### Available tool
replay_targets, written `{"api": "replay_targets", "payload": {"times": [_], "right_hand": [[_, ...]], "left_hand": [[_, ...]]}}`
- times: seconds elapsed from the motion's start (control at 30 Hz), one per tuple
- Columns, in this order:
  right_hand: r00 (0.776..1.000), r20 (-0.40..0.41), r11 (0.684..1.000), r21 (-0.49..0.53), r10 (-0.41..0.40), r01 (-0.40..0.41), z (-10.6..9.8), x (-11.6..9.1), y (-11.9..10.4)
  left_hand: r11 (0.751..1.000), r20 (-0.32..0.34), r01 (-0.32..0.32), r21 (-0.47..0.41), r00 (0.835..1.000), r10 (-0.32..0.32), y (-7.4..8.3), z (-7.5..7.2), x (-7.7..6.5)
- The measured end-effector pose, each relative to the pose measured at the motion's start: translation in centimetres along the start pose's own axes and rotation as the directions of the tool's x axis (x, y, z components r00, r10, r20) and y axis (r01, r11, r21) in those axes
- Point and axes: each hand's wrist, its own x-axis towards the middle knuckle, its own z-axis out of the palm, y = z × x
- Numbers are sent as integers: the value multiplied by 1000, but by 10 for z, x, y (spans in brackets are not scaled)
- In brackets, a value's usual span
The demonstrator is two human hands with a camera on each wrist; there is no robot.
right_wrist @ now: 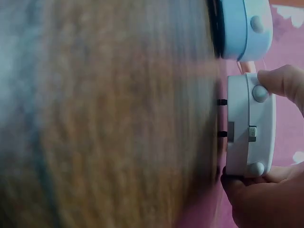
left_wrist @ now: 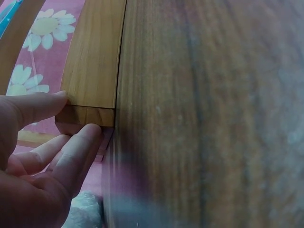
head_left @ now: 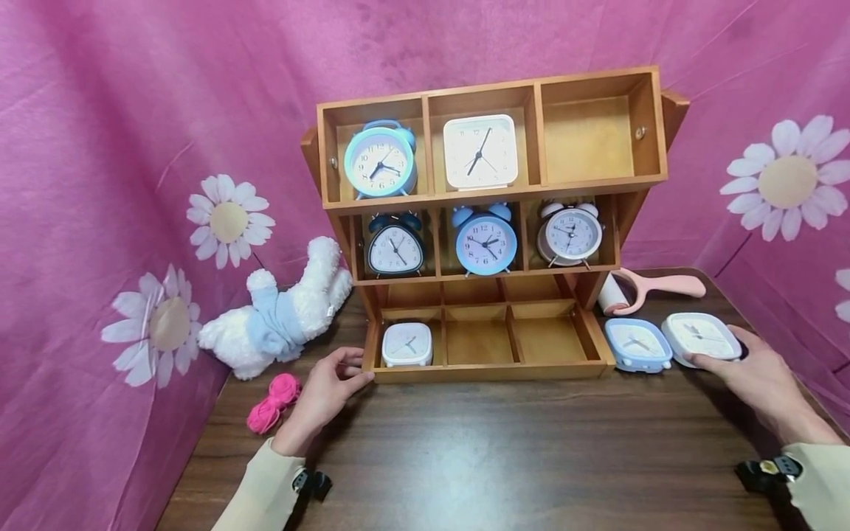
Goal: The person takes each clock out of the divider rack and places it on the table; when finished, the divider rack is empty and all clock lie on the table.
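At the front left corner of a three-tier wooden shelf (head_left: 491, 373), my left hand (head_left: 330, 391) rests its thumb and fingertips on the wood. The left wrist view shows these fingers (left_wrist: 78, 154) nearly straight against the board's end. My right hand (head_left: 764, 376) grips a white square alarm clock (head_left: 704, 335) between thumb and fingers at its sides, right of the shelf. In the right wrist view, this white clock (right_wrist: 249, 126) stands close over the table edge, small black feet showing beneath. Beside it is a blue square alarm clock (head_left: 639, 344).
More clocks stand in the shelf, including a white square one (head_left: 407, 344) in the bottom left compartment. A pink lint roller (head_left: 654, 287) lies behind the clocks at right. Left of the shelf are a white plush toy (head_left: 279, 317) and a pink yarn bundle (head_left: 274, 403).
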Motion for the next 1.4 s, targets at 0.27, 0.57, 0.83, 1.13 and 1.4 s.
{"api": "replay_targets", "payload": {"times": [0.27, 0.57, 0.83, 1.13, 1.4], "right_hand": [[1000, 7, 1000, -8, 3, -3, -3, 1, 1], [996, 64, 997, 44, 60, -63, -5, -2, -3], [993, 69, 994, 42, 95, -98, -11, -8, -4], [995, 45, 994, 58, 91, -93, -10, -20, -3], [995, -37, 996, -18, 90, -91, -19, -31, -22]], "left_hand": [[1000, -2, 1, -6, 1000, -1, 1, -1, -1], [1000, 2, 5, -1, 1000, -5, 0, -1, -3], [1000, 7, 4, -4, 1000, -4, -2, 0, -3], [1000, 10, 7, 18, 1000, -7, 0, -1, -3], [999, 15, -2, 53, 1000, 1, 2, -1, -2]]}}
